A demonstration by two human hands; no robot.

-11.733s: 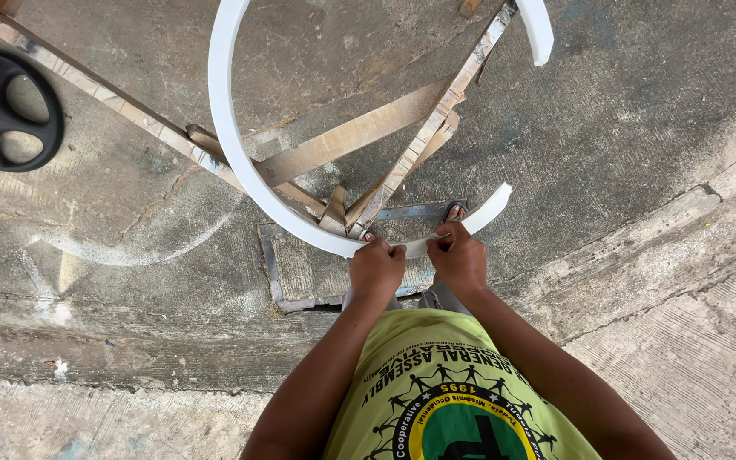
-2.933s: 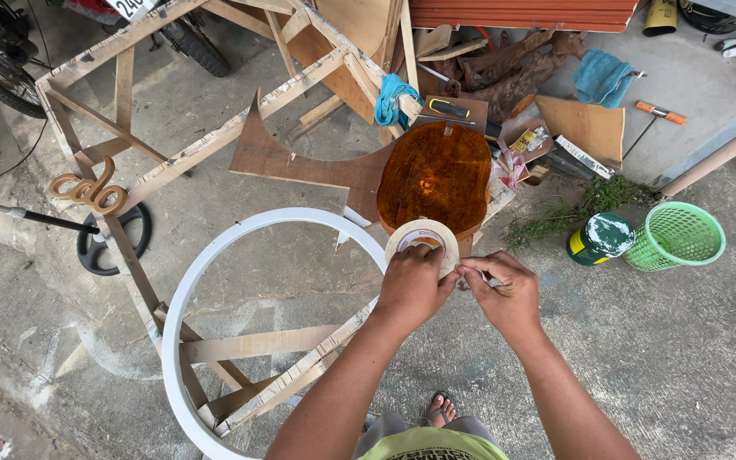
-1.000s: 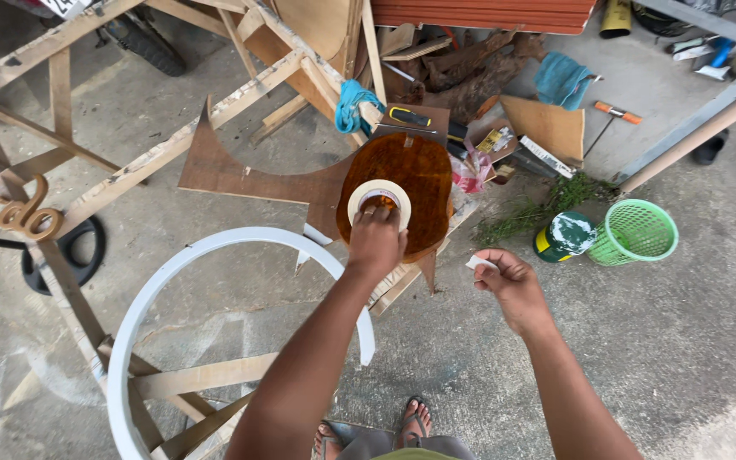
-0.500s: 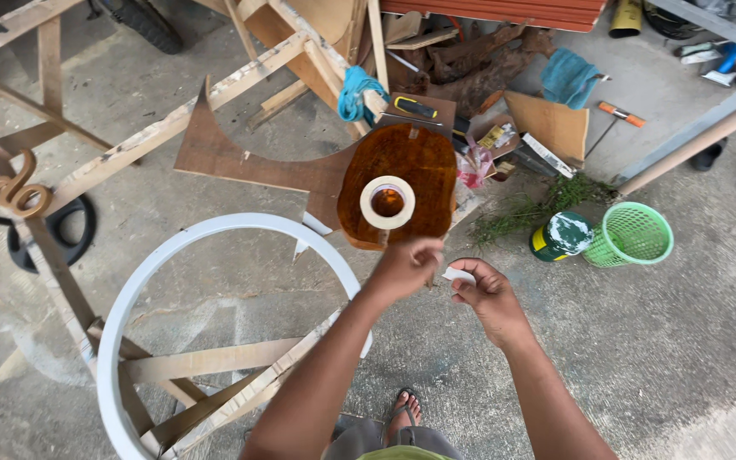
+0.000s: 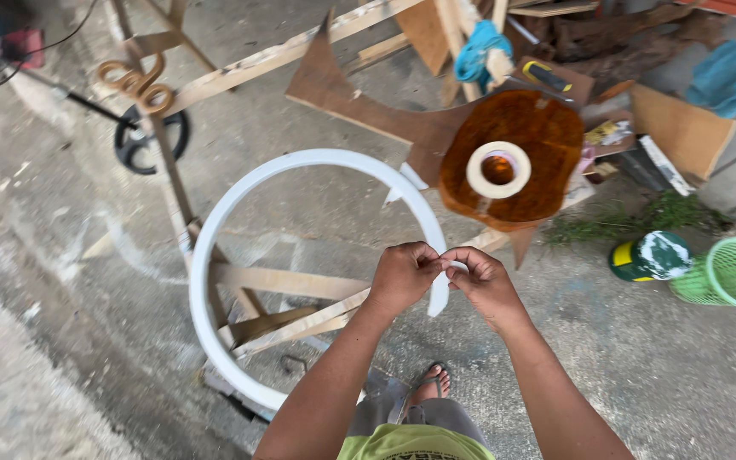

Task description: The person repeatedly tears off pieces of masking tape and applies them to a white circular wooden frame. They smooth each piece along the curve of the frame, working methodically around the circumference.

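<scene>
Fingers (image 5: 433,255) pinch small tape bit (image 5: 456,267); orientation unclear.

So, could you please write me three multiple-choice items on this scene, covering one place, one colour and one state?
1. Where does the roll of tape lie?
A. on the round brown wooden slab
B. inside the basket
C. on the concrete floor

2. What colour is the mesh basket?
A. red
B. green
C. black

3. How are the two hands placed?
A. far apart
B. both on the tape roll
C. fingertips together in front of the body

Answers: 1 A, the roll sits on the slab; 2 B, its mesh is light green; 3 C, the left hand and right hand meet at the fingertips over the white curved band.
</scene>
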